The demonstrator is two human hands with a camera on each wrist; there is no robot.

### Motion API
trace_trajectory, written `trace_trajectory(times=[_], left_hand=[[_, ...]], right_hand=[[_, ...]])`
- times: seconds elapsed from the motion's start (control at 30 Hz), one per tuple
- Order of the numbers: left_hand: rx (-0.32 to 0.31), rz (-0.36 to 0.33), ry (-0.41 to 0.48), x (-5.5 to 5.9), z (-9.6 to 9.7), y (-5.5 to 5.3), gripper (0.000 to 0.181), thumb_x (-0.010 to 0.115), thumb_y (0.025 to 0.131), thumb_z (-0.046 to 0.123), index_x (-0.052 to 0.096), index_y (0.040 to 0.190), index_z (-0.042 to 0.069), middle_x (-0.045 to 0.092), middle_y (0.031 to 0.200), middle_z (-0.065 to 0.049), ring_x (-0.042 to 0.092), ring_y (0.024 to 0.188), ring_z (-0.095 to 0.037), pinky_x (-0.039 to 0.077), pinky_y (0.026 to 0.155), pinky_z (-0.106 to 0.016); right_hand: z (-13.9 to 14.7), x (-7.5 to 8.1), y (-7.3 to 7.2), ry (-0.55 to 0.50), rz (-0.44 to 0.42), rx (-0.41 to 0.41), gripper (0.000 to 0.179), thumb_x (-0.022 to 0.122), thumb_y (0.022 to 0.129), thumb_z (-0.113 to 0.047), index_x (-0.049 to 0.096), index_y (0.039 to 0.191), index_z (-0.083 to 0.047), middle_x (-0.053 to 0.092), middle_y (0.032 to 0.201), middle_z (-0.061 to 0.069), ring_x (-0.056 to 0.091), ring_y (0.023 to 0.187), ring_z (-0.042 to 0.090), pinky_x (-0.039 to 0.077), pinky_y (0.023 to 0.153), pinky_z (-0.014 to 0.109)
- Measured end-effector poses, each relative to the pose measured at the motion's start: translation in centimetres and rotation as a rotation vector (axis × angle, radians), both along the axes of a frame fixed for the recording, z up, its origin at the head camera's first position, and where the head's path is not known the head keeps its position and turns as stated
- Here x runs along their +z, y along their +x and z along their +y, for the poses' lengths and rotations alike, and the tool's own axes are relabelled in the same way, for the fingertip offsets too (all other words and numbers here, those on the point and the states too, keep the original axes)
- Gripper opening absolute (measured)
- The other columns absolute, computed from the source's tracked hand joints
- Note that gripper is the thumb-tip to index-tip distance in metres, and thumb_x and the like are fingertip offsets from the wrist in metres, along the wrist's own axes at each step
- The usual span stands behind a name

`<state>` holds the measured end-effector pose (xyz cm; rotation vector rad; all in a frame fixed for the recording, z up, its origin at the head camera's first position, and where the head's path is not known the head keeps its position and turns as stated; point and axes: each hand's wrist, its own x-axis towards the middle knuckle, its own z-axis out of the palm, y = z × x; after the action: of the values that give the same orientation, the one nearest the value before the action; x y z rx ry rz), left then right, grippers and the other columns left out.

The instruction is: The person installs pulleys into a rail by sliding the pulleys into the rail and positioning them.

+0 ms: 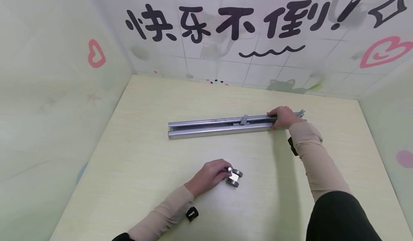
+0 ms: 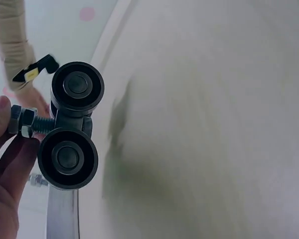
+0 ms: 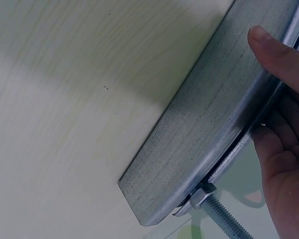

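Observation:
A silver metal rail with a slot along its top lies across the table. Near its right end my right hand grips it, thumb on the near side wall and fingers on the far side. One threaded bolt sticks up from the slot at mid-rail; another bolt with a nut stands at the right end. Closer to me, my left hand pinches a roller trolley by its bolt. Dark-rimmed wheels flank the trolley's metal body, held above the tabletop.
The pale wood-grain table is bounded by a back wall with black lettering and by side walls on the left and right. Black straps with small devices sit at both wrists.

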<state>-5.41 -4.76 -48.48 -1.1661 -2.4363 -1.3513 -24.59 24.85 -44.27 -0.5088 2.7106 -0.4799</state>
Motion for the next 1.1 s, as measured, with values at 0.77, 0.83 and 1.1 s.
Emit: trace_trajectory(times=[0.77,0.83,1.1], left_hand=[[0.262,-0.013,0.043,-0.4,-4.2,-1.3,0.017,0.067,0.077,-0.002,0.059,0.091,0.000,0.061,0.085,-0.006,0.060,0.077,-0.014,0.051,0.070,-0.018],[0.262,-0.013,0.048,-0.4,-4.1,-1.3,0.017,0.068,0.076,-0.002,0.059,0.091,0.000,0.062,0.085,-0.006,0.060,0.077,-0.014,0.051,0.070,-0.018],[0.299,-0.055,0.036,-1.0,-4.0,-1.0,0.019,0.068,0.077,0.000,0.059,0.094,0.001,0.062,0.088,-0.006,0.059,0.078,-0.013,0.051,0.069,-0.018]], right_hand=[[0.0,0.2,0.1,-0.011,-0.003,-0.010,0.061,0.081,0.057,-0.005,0.059,0.114,0.005,0.056,0.116,0.025,0.049,0.110,0.042,0.037,0.097,0.049],[-0.1,0.2,0.2,-0.011,-0.005,-0.012,0.061,0.081,0.057,-0.005,0.059,0.114,0.005,0.056,0.117,0.025,0.049,0.110,0.042,0.036,0.097,0.049],[-0.2,0.4,0.3,-0.013,-0.014,-0.016,0.061,0.080,0.058,-0.005,0.059,0.114,0.005,0.056,0.116,0.026,0.049,0.110,0.042,0.037,0.097,0.050]])
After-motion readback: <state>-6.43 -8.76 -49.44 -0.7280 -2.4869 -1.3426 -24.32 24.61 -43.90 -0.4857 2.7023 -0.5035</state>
